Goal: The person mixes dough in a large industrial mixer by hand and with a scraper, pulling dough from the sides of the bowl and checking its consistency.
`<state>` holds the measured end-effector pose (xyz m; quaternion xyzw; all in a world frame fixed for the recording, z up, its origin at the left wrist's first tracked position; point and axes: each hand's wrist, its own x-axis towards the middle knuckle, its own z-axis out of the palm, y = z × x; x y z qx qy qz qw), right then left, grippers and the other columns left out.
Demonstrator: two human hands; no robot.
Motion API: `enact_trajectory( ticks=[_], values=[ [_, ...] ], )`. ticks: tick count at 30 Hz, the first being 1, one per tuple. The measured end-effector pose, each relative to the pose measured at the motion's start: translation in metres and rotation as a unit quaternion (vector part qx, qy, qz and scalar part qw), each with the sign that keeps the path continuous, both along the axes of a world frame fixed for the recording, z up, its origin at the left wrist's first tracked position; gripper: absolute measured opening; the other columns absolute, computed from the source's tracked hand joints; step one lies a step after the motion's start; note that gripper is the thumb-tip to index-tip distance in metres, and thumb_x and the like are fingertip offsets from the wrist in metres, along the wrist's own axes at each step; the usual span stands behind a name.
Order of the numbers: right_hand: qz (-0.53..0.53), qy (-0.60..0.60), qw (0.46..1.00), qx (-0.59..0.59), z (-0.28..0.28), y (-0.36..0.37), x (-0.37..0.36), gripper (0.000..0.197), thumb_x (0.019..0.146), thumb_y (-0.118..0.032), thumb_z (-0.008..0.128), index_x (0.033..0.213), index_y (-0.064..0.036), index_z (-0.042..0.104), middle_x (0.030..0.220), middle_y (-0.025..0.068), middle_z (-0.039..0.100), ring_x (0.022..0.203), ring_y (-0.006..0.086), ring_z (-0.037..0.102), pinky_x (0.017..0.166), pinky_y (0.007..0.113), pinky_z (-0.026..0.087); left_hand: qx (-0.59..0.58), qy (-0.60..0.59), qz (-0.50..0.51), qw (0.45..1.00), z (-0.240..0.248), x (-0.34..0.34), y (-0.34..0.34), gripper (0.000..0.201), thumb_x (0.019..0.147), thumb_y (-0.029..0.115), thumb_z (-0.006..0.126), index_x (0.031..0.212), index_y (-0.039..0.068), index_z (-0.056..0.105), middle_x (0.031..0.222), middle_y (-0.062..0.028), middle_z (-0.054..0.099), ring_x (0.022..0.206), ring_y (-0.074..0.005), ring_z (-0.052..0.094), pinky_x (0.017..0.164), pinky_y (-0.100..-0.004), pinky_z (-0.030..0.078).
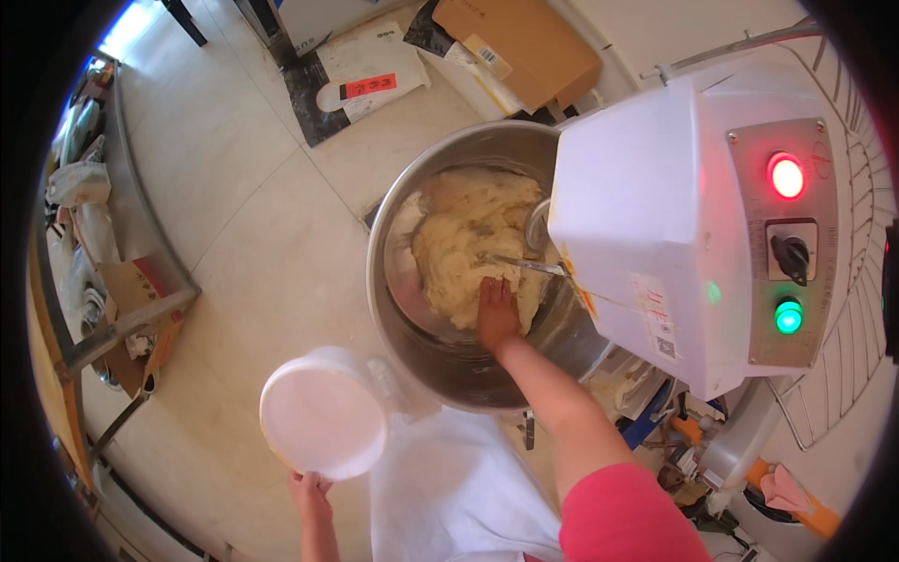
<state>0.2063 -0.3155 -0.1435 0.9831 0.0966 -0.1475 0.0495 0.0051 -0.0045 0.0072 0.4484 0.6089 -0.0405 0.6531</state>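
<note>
My left hand point(311, 489) grips the lower edge of a round white tub point(323, 421), its fingers closed on the rim. The tub is held beside the mixer bowl, above the floor. Inside the steel bowl point(382, 314) lies a large mass of pale yellow dough point(464, 220). Reaching down into the bowl, my right hand point(498, 317) touches the near side of the dough with fingers stretched out and palm down. A metal bar point(524, 263) and a curved dough hook point(537, 225) stand in the dough close by.
The white mixer head point(627, 225) overhangs the bowl's right side; its control panel point(796, 248) has red and green lights lit. Beyond the bowl are a cardboard box point(524, 51) and a sack point(370, 84). A metal-framed rack point(154, 314) stands left. Tools and clutter lie at lower right.
</note>
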Motion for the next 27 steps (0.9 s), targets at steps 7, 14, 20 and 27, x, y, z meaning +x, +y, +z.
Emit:
enact_trajectory(
  ticks=[7, 14, 20, 27],
  values=[
    [-0.072, 0.233, 0.969, 0.049, -0.001, 0.003, 0.033, 0.021, 0.072, -0.008, 0.044, 0.091, 0.0004, 0.045, 0.095, 0.0162, 0.051, 0.092, 0.0259, 0.049, 0.073, 0.036, 0.041, -0.022, -0.011, -0.037, 0.999, -0.009, -0.015, 0.016, 0.022, 0.059, -0.003, 0.038, 0.08, 0.001, 0.043, 0.064, -0.001, 0.043, 0.047, -0.0068, 0.039, 0.039, -0.0175, 0.034],
    [0.085, 0.019, 0.993, 0.08, 0.043, 0.039, -0.016, 0.042, 0.072, -0.006, 0.044, 0.113, -0.0032, 0.037, 0.11, 0.0181, 0.041, 0.095, 0.0333, 0.045, 0.075, 0.038, 0.042, 0.007, -0.011, -0.021, 1.0, 0.002, -0.016, 0.014, 0.019, 0.06, -0.003, 0.037, 0.077, 0.003, 0.043, 0.063, 0.0003, 0.042, 0.045, -0.0051, 0.036, 0.036, -0.017, 0.028],
    [0.035, 0.133, 0.983, 0.122, 0.011, 0.046, 0.032, 0.046, 0.073, -0.002, 0.039, 0.118, -0.0037, 0.033, 0.122, 0.0174, 0.03, 0.106, 0.0345, 0.036, 0.082, 0.037, 0.038, -0.013, -0.02, -0.02, 1.0, 0.001, -0.005, 0.006, 0.013, 0.058, -0.005, 0.037, 0.067, 0.004, 0.038, 0.06, -0.0005, 0.04, 0.046, -0.0047, 0.033, 0.036, -0.0178, 0.024],
    [-0.022, 0.134, 0.968, 0.213, 0.027, 0.049, 0.018, 0.045, 0.075, -0.005, 0.039, 0.119, -0.0046, 0.03, 0.125, 0.0198, 0.025, 0.113, 0.0358, 0.027, 0.091, 0.037, 0.027, -0.009, 0.015, -0.026, 1.0, 0.001, -0.012, 0.004, 0.018, 0.059, -0.004, 0.038, 0.076, 0.002, 0.039, 0.067, -0.0026, 0.043, 0.049, -0.0062, 0.038, 0.038, -0.017, 0.031]
  ],
)
